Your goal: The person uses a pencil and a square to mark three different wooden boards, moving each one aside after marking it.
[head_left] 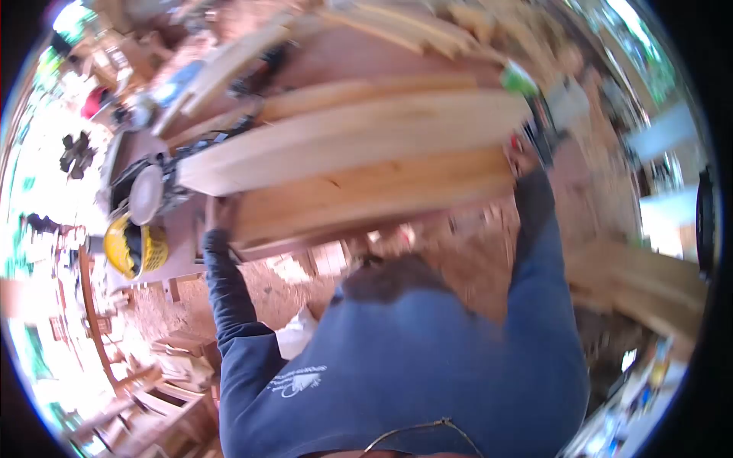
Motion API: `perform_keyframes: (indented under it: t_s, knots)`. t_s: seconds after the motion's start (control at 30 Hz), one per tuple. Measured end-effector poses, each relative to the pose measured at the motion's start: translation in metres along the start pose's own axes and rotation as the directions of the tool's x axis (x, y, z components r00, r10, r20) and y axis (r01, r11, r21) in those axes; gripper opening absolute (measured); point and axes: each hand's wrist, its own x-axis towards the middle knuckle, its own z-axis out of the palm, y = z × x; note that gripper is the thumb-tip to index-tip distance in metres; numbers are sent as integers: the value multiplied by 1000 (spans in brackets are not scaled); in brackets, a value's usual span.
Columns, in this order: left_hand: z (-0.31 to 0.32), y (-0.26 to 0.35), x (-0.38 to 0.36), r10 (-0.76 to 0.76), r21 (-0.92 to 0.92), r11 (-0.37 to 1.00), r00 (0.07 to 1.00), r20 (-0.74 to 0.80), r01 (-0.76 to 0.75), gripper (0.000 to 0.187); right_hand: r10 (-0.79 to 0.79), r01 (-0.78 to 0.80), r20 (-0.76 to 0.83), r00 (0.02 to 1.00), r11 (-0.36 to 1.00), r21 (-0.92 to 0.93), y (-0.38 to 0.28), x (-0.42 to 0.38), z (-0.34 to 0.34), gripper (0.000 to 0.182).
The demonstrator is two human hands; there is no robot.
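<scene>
Two long planks lie side by side across the bench in front of me: a pale one (359, 141) farther off and a more orange one with small knots (374, 187) nearer my body. My left hand (219, 212) is at the left end of the orange plank, its fingers blurred by motion. At the right end of the planks is my right hand (521, 156), with something small and red beside its fingers; blur hides how the fingers are placed.
A yellow basket (136, 246) and a round pale disc (146, 195) are at the left of the bench (182, 233). More boards (237, 65) lie behind the planks. Wooden beams (641, 282) stand at the right, and wood pieces (179, 362) lie at the lower left.
</scene>
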Motion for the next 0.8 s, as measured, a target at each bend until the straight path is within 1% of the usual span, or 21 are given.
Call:
perform_keyframes:
  t_s: [0.03,0.07,0.1,0.13,0.23,0.27,0.33,0.37,0.4,0.43,0.47,0.5,0.53,0.57,0.6,0.63,0.67,0.7,0.73,0.77,0.8]
  knots:
    - [1,-39,4,-13,-81,997,1000,-9,12,34,49,-41,-81,995,994,101,-1,-11,-11,48]
    - [-1,-5,-6,-19,30,999,1000,-9,19,32,18,-26,-143,990,998,-60,-16,-24,-20,37]
    - [-7,-3,-11,-19,33,999,999,37,18,37,121,-115,-280,952,993,37,-39,-44,-15,25]
    - [-3,-5,-16,-79,-86,993,997,16,80,37,149,-159,-347,926,987,-1,-28,-49,-36,25]
    - [-3,-14,-29,-295,-416,877,952,-75,239,41,228,-75,-461,858,942,327,-37,-90,-50,30]
    - [-2,-23,-26,-254,-406,894,960,-117,187,42,250,-47,-470,847,915,401,-38,-99,-54,36]
    - [1,-46,-26,-178,-366,926,959,-220,88,44,253,47,-532,808,872,486,-41,-124,-52,37]
    - [5,-56,-25,-211,-499,864,950,-229,71,44,17,-16,-450,893,1000,6,-3,-120,-80,39]
    - [1,-70,-23,-249,-607,794,932,-262,42,45,-219,35,-337,916,878,-477,34,-117,-108,43]
    - [2,-83,-26,-171,-454,891,932,-318,8,46,-131,75,-255,958,973,-220,41,-112,-111,43]
    - [-3,-83,-30,-188,-495,869,926,-329,1,48,-40,54,-168,985,995,82,48,-108,-114,43]
    - [-10,-82,-35,-196,-533,846,919,-341,-17,50,51,-21,-80,996,940,342,54,-104,-118,44]
    - [-18,-85,-38,-105,-486,869,926,-362,-91,56,30,-80,96,995,819,569,43,-104,-109,57]
    - [0,-30,-38,-218,-499,866,880,-422,-24,59,8,-209,269,963,652,729,27,-103,-95,75]
    - [3,-24,-36,-237,-467,884,868,-437,5,59,67,-152,154,986,743,652,14,-101,-73,73]
    - [9,-20,-37,-247,-570,820,869,-429,-48,60,108,-98,15,994,830,549,3,-99,-53,71]
    - [11,-16,-35,-234,-571,818,869,-435,-66,60,123,-61,-98,988,874,483,-15,-96,-20,68]
    - [12,-24,-31,-256,-559,828,860,-442,-40,60,122,-22,-222,967,914,405,-31,-89,14,65]
    - [12,-19,-32,-253,-527,850,857,-449,-24,59,106,10,-348,931,949,315,-37,-81,31,62]
    - [13,-19,-33,-250,-495,869,858,-450,-6,58,65,29,-291,955,951,309,-29,-71,35,55]
    - [13,-22,-34,-211,-493,869,864,-457,-48,56,26,48,-238,971,952,303,-19,-63,38,48]
